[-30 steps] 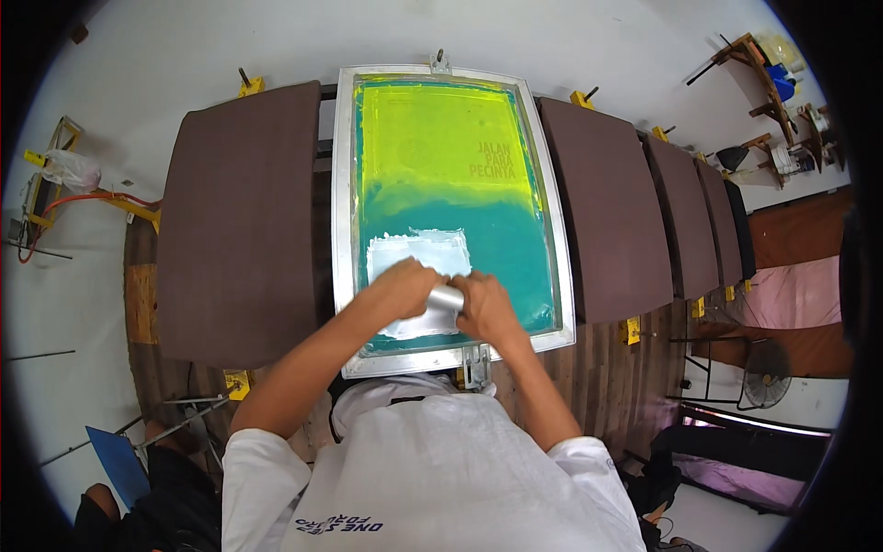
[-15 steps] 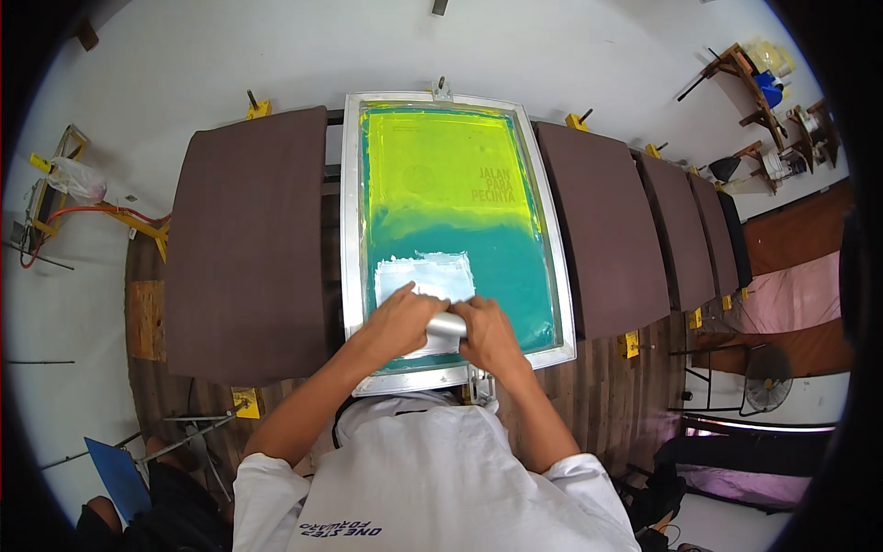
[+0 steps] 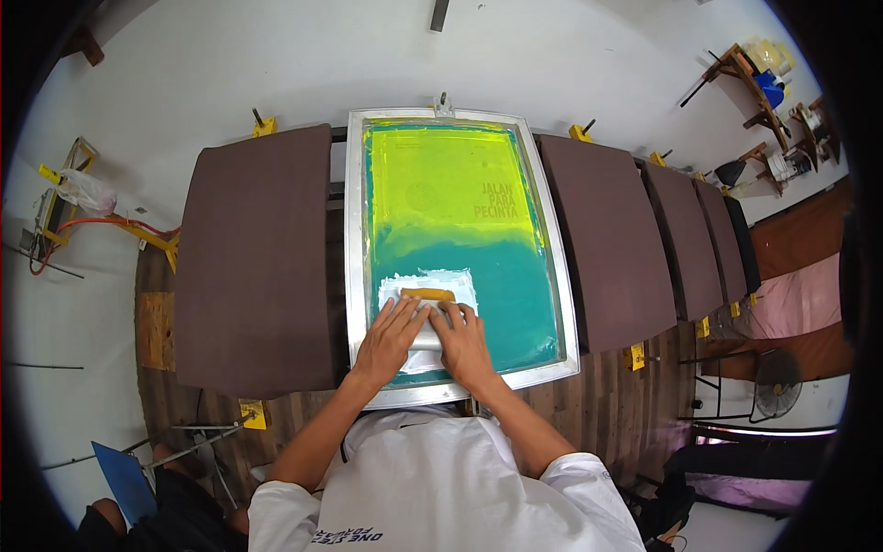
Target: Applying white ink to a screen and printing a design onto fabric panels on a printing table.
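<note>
A silkscreen frame (image 3: pixel 567 313) with a silver metal border lies in front of me. Its mesh is teal (image 3: pixel 510 294) in the near part and yellow-green (image 3: pixel 432 166) in the far part, with lettering at the right. A patch of white ink (image 3: pixel 460 279) lies near its front left. Over that patch is a squeegee (image 3: pixel 428 294) with a silver handle, tilted so its amber blade shows at the far side. My left hand (image 3: pixel 386 345) grips the handle's left part, fingers stretched forward over it. Beside it, my right hand (image 3: pixel 464 345) grips the right part; both thumbs are hidden.
Brown padded boards stand left (image 3: pixel 256 258) and right (image 3: pixel 612 248) of the frame, with more further right. Yellow brackets (image 3: pixel 254 414) sit along their edges. A standing fan (image 3: pixel 775 386) is at the right. Another person's dark clothing (image 3: pixel 184 501) and a blue panel (image 3: pixel 124 483) show at lower left.
The squeegee has tipped, bringing its amber blade into sight. My fingers have gone from curled around the handle to laid forward over it. The whole view has shifted slightly.
</note>
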`<act>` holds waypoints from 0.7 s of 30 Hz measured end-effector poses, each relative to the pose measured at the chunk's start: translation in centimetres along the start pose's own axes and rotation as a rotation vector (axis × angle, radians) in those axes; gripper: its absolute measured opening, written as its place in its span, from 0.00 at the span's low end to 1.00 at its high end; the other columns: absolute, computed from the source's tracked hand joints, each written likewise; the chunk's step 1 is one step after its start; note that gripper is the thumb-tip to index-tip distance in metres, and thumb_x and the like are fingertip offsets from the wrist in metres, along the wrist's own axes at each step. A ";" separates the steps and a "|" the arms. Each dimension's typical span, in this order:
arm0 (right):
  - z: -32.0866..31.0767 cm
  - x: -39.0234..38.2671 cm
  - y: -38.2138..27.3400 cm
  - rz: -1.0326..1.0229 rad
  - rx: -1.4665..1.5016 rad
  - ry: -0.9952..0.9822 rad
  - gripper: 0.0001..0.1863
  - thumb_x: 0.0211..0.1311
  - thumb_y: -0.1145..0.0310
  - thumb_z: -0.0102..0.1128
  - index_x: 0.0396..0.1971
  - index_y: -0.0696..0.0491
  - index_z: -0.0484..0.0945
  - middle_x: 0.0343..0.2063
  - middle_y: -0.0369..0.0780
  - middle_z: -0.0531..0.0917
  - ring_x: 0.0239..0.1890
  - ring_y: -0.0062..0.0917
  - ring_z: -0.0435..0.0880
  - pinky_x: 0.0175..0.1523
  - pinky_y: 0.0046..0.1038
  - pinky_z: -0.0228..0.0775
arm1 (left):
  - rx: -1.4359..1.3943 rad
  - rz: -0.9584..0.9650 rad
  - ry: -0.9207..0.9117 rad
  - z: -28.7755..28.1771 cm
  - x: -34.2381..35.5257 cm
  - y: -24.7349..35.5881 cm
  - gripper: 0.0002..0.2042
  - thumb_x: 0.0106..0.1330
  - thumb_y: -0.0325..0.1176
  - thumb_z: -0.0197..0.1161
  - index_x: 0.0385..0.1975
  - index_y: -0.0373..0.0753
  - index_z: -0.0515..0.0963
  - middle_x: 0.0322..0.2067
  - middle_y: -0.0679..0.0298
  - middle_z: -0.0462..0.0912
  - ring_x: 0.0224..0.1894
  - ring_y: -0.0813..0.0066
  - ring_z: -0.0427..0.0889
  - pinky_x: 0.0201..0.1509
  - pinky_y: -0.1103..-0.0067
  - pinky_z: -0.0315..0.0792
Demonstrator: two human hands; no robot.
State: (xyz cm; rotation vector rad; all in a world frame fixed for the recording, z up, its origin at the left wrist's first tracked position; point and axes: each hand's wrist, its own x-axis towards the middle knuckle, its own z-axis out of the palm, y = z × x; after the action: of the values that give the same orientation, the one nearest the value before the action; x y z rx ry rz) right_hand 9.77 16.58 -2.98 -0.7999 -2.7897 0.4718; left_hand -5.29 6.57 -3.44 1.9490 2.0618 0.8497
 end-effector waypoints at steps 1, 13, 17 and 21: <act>0.3 -0.3 -0.1 0.007 0.044 0.014 0.36 0.43 0.86 0.58 0.59 0.52 0.71 0.58 0.45 0.71 0.59 0.46 0.68 0.59 0.44 0.64 | 0.031 -0.002 0.005 0.1 -0.2 0.1 0.26 0.59 0.16 0.54 0.61 0.33 0.71 0.61 0.47 0.73 0.68 0.54 0.68 0.74 0.62 0.57; 0.1 -3.5 -0.8 0.078 0.143 0.032 0.42 0.36 0.85 0.65 0.61 0.52 0.70 0.60 0.46 0.69 0.61 0.46 0.66 0.61 0.45 0.60 | 0.012 0.052 -0.025 0.4 -0.8 1.5 0.27 0.59 0.18 0.54 0.62 0.34 0.71 0.63 0.50 0.71 0.69 0.56 0.67 0.74 0.64 0.58; -1.7 -3.7 -1.5 0.143 -0.055 -0.029 0.36 0.45 0.81 0.61 0.62 0.52 0.70 0.59 0.46 0.70 0.61 0.45 0.66 0.61 0.45 0.59 | -0.075 0.065 -0.045 1.0 -0.5 1.7 0.27 0.60 0.18 0.53 0.63 0.34 0.70 0.64 0.51 0.70 0.69 0.58 0.67 0.75 0.66 0.58; -0.7 -3.5 -1.1 0.111 -0.163 -0.011 0.32 0.53 0.78 0.57 0.62 0.52 0.69 0.59 0.46 0.70 0.60 0.43 0.67 0.59 0.45 0.60 | -0.061 0.055 -0.069 2.6 -0.9 0.4 0.25 0.63 0.22 0.53 0.64 0.34 0.68 0.65 0.52 0.69 0.70 0.57 0.66 0.75 0.64 0.57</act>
State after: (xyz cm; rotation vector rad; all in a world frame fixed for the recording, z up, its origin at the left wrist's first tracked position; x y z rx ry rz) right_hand 12.32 13.99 -2.29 -0.9927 -2.8323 0.2689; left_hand -3.51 6.39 -5.63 1.9820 1.9300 0.8343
